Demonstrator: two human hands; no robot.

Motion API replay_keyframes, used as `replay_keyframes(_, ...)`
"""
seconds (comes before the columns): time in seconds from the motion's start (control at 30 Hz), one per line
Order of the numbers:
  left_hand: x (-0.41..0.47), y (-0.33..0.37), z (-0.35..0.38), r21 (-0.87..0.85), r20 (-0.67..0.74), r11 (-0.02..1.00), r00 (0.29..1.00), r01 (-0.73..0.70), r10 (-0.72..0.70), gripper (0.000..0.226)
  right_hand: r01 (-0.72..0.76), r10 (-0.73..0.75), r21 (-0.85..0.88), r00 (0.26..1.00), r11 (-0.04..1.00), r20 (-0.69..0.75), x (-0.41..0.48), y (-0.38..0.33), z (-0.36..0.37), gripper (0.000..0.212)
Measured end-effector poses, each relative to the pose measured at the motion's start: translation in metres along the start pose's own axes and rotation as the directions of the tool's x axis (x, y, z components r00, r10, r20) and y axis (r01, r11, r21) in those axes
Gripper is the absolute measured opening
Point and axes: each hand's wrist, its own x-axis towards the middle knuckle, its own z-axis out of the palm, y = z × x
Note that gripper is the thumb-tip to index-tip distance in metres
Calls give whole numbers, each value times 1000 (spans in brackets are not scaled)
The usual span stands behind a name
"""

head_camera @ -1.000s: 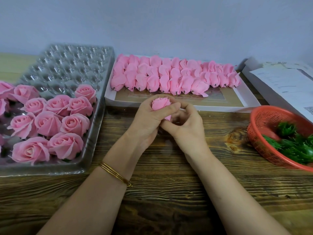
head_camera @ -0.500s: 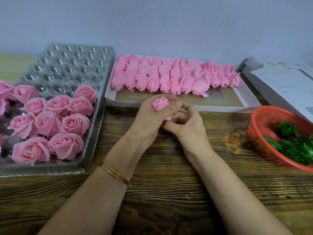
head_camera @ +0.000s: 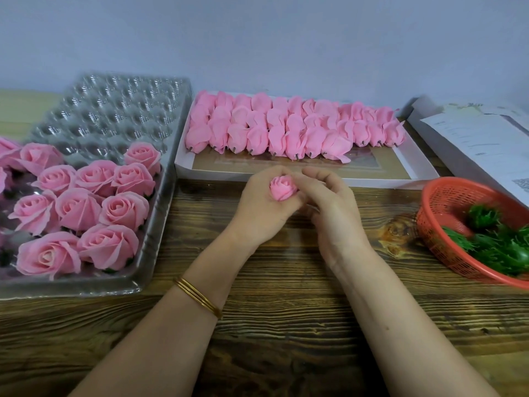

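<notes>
Left hand [head_camera: 262, 209] grips rose bud [head_camera: 282, 189] just before the box [head_camera: 386, 169], right hand [head_camera: 333, 216] pinches its side with curled fingers; over-squeezing likely crushes soft petals.

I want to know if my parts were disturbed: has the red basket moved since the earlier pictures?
No. The red basket has not shifted: its left rim sits just right of the dark knot in the wooden table, as in both earlier pictures.
</notes>
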Motion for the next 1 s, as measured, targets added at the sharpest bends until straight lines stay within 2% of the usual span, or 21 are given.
replay_keyframes(0.17, -2, -3, 3, 98, 24, 994, 999, -40, 37, 34, -12, 12, 23, 1000, 1000, -15, 0, 3, 3, 48)
replay_keyframes(0.23, -2, -5, 2, 109, 24, 993, 999, -34, 31, 31, -24, 24, 34, 1000, 999, -12, 0, 2, 3, 49)
replay_keyframes(0.33, 1, -8, 2, 108, 37, 994, 999, -15, 11, 14, -39, 39, 23, 999, 999, -9, 0, 3, 3, 51)
replay_keyframes(0.47, 1, -8, 3, 106, 24, 994, 1000, -12, 9, 21, -41, 41, 5, 999, 999, -3, -2, 4, 4, 52)
replay_keyframes(0.53, 1, -6, 3, 71, 0, 997, 1000, -5, 5, 24, -41, 41, 30, 999, 999, -2, -2, 4, 5, 43)
replay_keyframes(0.6, 1, -5, 3, -24, -54, 999, 998, 23, -24, 14, -44, 44, 117, 999, 992, 7, 0, 4, 5, 21)
replay_keyframes(0.67, 3, -5, 0, -106, -140, 994, 989, 29, -44, 21, -55, 56, 146, 998, 988, -1, 1, 4, 5, 13)
replay_keyframes(0.77, 6, -2, -2, -252, -199, 967, 976, 41, -93, 21, -26, 26, -45, 1000, 999, 10, -3, 5, 7, 25)
replay_keyframes(0.83, 6, -1, -1, -314, -206, 948, 970, 58, -128, 23, 63, -56, -186, 998, 981, 41, -6, 9, 10, 31)
replay_keyframes(1.0, 5, 2, 0, -397, -186, 914, 967, 86, -172, 24, 196, -180, -342, 981, 919, 78, -10, 16, 17, 40)
